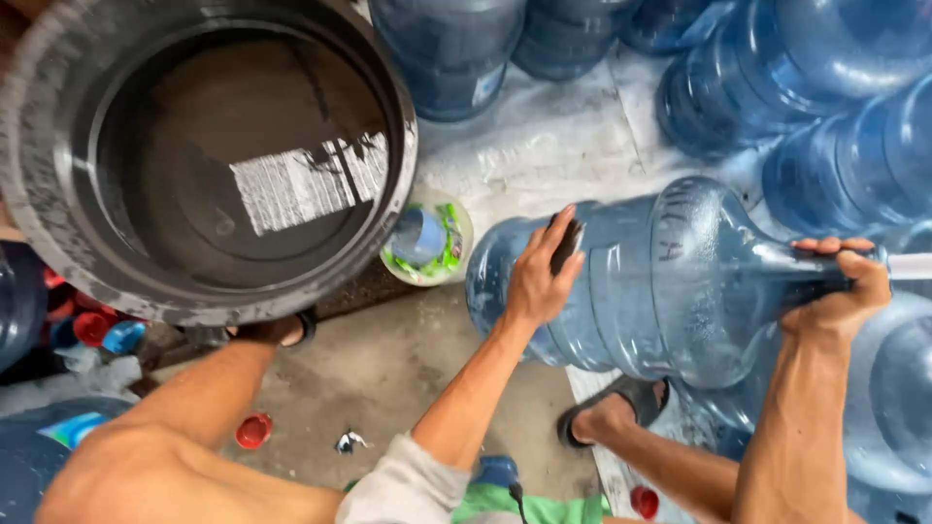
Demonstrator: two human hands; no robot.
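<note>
**Water jug, laid across my knees**

Item: big blue jug [670, 281], on its side, long axis left to right, neck rightward. My right hand [840, 291] wraps the neck; my left hand [539, 277] presses a dark scrubber [567, 243] against its base end.

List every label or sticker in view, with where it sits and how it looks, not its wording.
Label: on the upright blue jug at top centre, small pale rectangle.
Sticker: on the blue jug at bottom left, light blue with yellow and red.
Raised lettering: moulded on the shoulder of the held jug, clear blue.
</note>
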